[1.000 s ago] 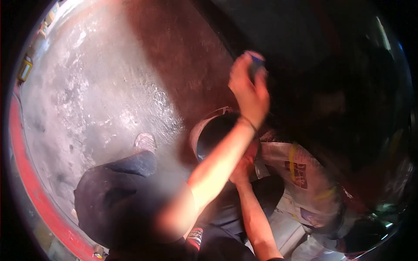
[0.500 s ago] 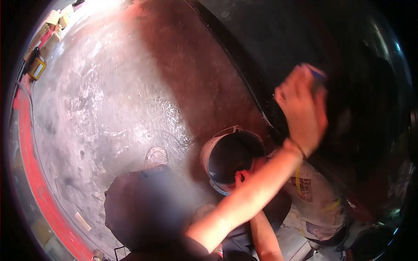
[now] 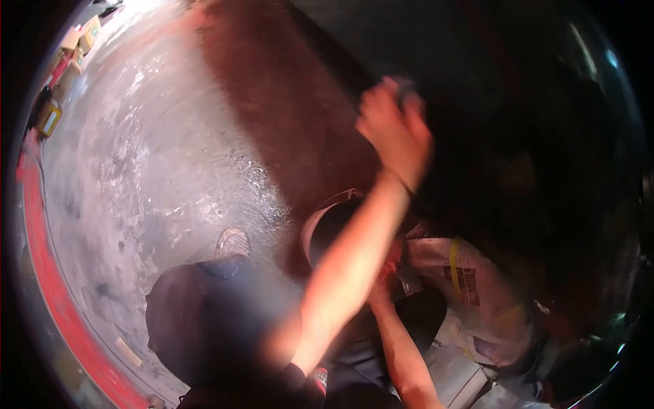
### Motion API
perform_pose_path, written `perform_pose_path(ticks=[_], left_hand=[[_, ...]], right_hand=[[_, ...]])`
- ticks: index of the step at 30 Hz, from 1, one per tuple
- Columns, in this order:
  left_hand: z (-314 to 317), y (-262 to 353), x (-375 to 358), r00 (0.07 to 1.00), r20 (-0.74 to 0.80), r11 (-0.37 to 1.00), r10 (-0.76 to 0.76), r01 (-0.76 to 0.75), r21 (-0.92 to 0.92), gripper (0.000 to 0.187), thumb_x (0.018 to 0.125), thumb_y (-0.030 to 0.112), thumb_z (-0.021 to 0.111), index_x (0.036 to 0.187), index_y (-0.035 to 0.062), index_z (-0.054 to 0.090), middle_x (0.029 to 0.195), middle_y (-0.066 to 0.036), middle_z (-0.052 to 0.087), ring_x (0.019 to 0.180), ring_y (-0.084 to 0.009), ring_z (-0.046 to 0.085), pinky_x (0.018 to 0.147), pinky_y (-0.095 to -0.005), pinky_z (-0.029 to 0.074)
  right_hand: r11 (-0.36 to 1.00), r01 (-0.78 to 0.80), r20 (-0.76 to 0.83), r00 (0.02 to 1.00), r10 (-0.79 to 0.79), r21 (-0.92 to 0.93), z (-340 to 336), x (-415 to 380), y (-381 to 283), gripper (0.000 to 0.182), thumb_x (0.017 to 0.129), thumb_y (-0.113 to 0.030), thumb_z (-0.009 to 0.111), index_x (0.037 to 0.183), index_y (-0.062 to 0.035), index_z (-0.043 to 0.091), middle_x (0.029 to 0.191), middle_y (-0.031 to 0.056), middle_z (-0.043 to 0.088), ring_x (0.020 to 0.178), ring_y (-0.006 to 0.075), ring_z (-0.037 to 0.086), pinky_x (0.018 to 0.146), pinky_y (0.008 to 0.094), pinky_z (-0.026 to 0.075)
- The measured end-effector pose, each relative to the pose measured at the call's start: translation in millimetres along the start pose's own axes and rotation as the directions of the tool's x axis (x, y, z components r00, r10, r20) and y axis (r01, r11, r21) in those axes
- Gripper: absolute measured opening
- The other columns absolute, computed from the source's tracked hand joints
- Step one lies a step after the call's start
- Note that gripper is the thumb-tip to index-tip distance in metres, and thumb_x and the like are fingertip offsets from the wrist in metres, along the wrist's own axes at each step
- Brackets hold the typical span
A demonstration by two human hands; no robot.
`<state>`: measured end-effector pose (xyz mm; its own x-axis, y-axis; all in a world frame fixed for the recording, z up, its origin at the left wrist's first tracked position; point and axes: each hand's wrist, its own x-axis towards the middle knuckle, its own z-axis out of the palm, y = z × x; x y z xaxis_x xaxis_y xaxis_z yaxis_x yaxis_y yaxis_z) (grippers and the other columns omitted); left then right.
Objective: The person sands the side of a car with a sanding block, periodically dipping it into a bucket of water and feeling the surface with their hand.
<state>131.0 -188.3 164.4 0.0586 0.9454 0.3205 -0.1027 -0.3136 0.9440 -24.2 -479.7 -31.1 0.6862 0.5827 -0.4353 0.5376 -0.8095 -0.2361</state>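
A small dark pad (image 3: 405, 87) is gripped in the raised left hand (image 3: 394, 129) against a dark panel (image 3: 518, 136), while the right hand (image 3: 381, 285), grip unclear, rests low beside the bucket (image 3: 327, 228).

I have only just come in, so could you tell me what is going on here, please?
A person crouches on a wet concrete floor. The left hand is raised against a dark glossy surface, gripping a small dark object too blurred to identify. The right hand rests by the rim of a bucket, beside spread newspaper.
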Motion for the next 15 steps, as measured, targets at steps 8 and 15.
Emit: perform_pose_path(ticks=[8,15], left_hand=[[-39.2,44.3,-117.4,0.96,0.192,0.974,0.206,-0.182,-0.137,0.057,0.095,0.004,0.077,0.151,0.0044,0.063,0.128,-0.019,0.073,0.12,-0.0412,0.071,0.101,-0.0515,0.054],[-10.3,-13.6,-14.2,0.977,0.215,0.99,0.008,0.022,-0.136,0.034,0.102,0.016,0.077,0.131,0.0005,0.069,0.124,-0.021,0.07,0.116,-0.0398,0.068,0.094,-0.0497,0.052]], right_hand=[[0.997,0.081,-0.336,0.939,-0.071,0.016,23.4,-1.0,-4.5,0.025,0.093,-0.029,0.078,0.113,-0.0148,0.077,0.11,0.0079,0.081,0.106,0.0286,0.076,0.105,0.0477,0.053],[0.993,0.111,-0.367,0.926,-0.089,0.039,-25.7,-3.2,-30.9,0.021,0.095,-0.029,0.075,0.106,-0.0119,0.078,0.11,0.0156,0.08,0.103,0.0282,0.076,0.098,0.0477,0.054]])
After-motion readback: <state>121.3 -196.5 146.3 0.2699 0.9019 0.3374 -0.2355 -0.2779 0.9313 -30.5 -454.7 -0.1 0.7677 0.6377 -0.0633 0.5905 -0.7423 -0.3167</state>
